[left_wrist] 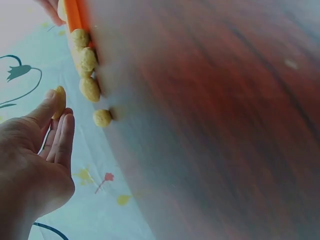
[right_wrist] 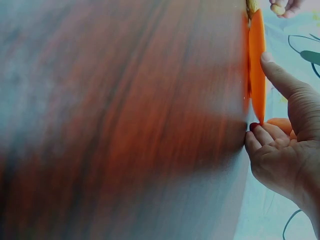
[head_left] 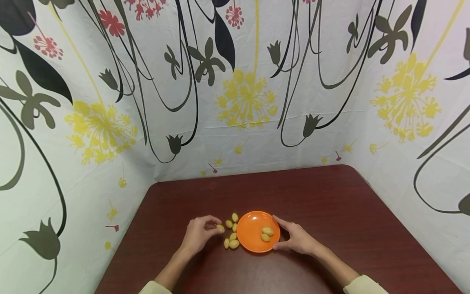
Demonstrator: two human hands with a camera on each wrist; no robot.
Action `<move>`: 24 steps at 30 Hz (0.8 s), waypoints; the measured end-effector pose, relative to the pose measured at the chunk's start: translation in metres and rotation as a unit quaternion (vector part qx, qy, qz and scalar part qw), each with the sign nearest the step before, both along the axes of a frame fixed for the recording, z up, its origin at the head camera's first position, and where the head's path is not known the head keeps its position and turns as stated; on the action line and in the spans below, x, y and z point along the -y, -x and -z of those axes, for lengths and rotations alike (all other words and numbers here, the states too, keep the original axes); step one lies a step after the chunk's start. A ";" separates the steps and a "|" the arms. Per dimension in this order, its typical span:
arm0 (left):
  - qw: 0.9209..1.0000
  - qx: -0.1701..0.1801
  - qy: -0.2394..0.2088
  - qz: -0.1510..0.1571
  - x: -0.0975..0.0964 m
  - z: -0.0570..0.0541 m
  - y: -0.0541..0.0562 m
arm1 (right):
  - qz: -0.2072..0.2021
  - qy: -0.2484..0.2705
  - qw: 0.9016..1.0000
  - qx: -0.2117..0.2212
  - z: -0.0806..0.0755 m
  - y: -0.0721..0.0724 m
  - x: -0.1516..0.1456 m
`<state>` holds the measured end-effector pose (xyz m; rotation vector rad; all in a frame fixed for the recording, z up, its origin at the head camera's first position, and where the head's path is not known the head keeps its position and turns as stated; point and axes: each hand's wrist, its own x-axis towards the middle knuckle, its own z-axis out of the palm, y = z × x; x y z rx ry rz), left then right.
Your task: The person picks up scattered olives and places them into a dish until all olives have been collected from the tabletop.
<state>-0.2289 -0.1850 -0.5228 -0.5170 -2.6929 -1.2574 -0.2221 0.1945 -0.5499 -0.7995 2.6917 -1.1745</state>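
Note:
My left hand point(head_left: 197, 233) pinches a small yellow oval piece point(left_wrist: 60, 102) between thumb and fingertips; its exact kind I cannot tell. To its right, several similar yellow pieces point(head_left: 233, 244) lie on the table in a loose group along the left side of an orange plate point(head_left: 251, 243). On the plate, right of its middle, sit a few more yellow pieces point(head_left: 266, 237), close together. My right hand point(head_left: 298, 239) holds the plate's right rim, one fingertip at the far part and the thumb at the near part. In the right wrist view the plate point(right_wrist: 257, 65) appears edge-on.
A dark red-brown wooden table point(head_left: 293, 196) with rounded far corners lies under everything. White cloth point(head_left: 253, 151) printed with flowers hangs behind it and on both sides.

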 end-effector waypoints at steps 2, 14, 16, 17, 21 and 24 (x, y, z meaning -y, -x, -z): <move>1.000 -0.003 -0.004 0.001 -0.003 -0.001 0.002 | 0.001 -0.001 1.000 -0.001 0.000 0.000 0.000; 0.998 0.014 -0.064 0.017 -0.030 -0.007 0.013 | 0.002 -0.003 1.000 -0.002 -0.001 -0.001 0.000; 0.997 0.022 -0.073 0.017 -0.034 -0.007 0.014 | 0.002 -0.002 1.000 -0.002 -0.001 -0.001 0.000; 0.997 0.025 -0.077 0.019 -0.036 -0.006 0.015 | 0.001 0.000 1.000 -0.001 -0.001 -0.001 0.000; 0.995 0.033 -0.088 0.023 -0.044 -0.004 0.017 | -0.003 0.005 1.000 -0.002 -0.002 -0.002 0.001; 0.995 0.034 -0.089 0.026 -0.050 -0.001 0.019 | -0.004 0.007 1.000 0.000 -0.002 -0.002 0.001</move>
